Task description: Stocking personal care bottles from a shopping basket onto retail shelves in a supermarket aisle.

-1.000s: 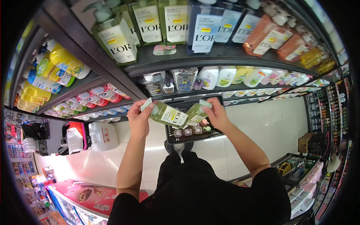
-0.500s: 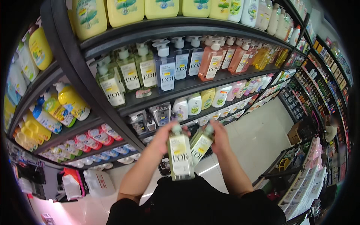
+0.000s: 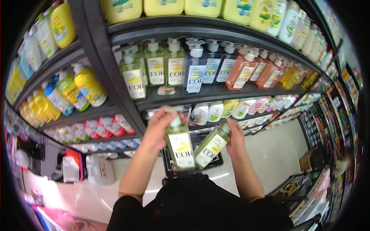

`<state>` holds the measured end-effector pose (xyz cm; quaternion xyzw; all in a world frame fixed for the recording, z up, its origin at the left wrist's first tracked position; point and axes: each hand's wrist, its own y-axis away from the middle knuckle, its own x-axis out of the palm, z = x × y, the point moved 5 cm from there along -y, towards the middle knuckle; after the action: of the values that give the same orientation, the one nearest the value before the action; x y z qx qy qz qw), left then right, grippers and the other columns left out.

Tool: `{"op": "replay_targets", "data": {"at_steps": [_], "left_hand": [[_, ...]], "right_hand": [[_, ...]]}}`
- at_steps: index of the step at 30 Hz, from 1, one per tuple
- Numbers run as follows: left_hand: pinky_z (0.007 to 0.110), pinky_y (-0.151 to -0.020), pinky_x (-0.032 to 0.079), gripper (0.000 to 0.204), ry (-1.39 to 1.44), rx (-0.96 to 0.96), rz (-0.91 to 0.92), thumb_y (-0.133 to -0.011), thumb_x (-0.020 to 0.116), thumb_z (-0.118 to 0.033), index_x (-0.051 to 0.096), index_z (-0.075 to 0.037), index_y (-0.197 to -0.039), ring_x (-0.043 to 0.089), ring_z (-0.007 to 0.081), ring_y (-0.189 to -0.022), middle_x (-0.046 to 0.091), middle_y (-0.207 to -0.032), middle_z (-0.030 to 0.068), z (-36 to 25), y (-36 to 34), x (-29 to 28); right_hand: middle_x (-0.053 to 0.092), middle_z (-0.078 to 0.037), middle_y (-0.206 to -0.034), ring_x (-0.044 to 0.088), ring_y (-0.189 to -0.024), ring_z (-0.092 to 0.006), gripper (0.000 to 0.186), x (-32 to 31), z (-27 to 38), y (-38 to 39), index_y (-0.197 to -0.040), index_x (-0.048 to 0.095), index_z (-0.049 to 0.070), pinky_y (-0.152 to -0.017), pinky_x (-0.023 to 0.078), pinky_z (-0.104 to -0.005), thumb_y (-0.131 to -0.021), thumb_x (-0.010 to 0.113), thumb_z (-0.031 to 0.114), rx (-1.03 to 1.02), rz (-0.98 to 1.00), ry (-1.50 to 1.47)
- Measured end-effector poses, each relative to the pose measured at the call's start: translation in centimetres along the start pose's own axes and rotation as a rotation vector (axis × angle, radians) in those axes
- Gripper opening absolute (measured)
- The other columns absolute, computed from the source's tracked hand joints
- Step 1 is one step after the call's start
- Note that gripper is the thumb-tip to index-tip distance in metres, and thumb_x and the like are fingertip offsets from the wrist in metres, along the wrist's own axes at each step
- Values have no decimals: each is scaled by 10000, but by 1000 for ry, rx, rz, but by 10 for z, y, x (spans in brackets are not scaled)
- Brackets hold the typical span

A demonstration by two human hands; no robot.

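My left hand [image 3: 162,127] is closed on the top of an upright green pump bottle [image 3: 181,150] with a white label. My right hand [image 3: 235,133] grips the neck of a second green bottle [image 3: 212,144], which leans down toward the first, their lower ends close together. Behind and under both bottles sits a black basket [image 3: 192,169], mostly hidden by them. Above my hands, a dark shelf [image 3: 162,98] holds several matching green bottles [image 3: 156,65], with blue [image 3: 195,77] and pink [image 3: 239,73] ones to their right. A small pinkish tag [image 3: 166,90] lies before the green bottles.
Shelves of yellow bottles [image 3: 90,86] and pink bottles [image 3: 111,127] stand at the left, more bottles [image 3: 202,5] overhead. A white jug [image 3: 100,169] is on the tiled floor [image 3: 273,154]. Packed shelving [image 3: 339,115], a cardboard box [image 3: 306,159] and low displays [image 3: 308,196] are at the right.
The bottles have swung from lying tilted over the basket to more upright, labels toward the camera. Since half a second ago, my hands have risen slightly. The view has also shifted.
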<state>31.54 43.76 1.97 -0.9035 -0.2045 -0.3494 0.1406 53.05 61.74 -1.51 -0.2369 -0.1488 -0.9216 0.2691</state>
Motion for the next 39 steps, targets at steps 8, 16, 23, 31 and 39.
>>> {"op": "replay_targets", "data": {"at_steps": [8,16,23,31,39], "left_hand": [[263,-879,517,257,-742,608,-101,-945,766,-121,624,-22,-1135,665,105,-1014,743,-1111,96,-144,-5,51],[256,-779,551,229,-882,975,-330,-866,816,-58,676,0,-1038,698,100,-871,752,-955,62,-156,-21,45],[269,-808,554,273,-924,888,-253,-834,846,-90,702,13,-1042,694,100,-881,755,-956,55,-148,-48,30],[283,-879,556,413,-849,936,-197,-864,835,-81,683,29,-1232,690,116,-973,756,-1063,85,-150,-62,32],[437,-1110,441,697,-1320,1301,-246,-880,767,-47,470,12,-1508,640,263,-1209,699,-1284,137,-149,-54,39]], "right_hand": [[728,-93,-1028,685,-911,-125,243,155,76,-20,-1141,554,34,-804,554,-285,-981,722,109,-544,616,74],[714,-35,-948,642,-840,-68,283,227,81,-34,-1052,621,24,-734,524,-241,-894,828,134,-1035,650,243],[725,-49,-912,655,-803,-89,358,240,59,-59,-1062,636,18,-720,536,-259,-845,879,166,-1115,553,357],[636,-187,-1266,641,-1093,-331,445,256,63,-43,-1257,640,15,-903,541,-393,-858,822,85,-1542,355,584],[507,-170,-1490,495,-1335,-388,358,258,49,-36,-1209,700,104,-1156,349,-532,-853,730,75,-1823,193,839]]}}
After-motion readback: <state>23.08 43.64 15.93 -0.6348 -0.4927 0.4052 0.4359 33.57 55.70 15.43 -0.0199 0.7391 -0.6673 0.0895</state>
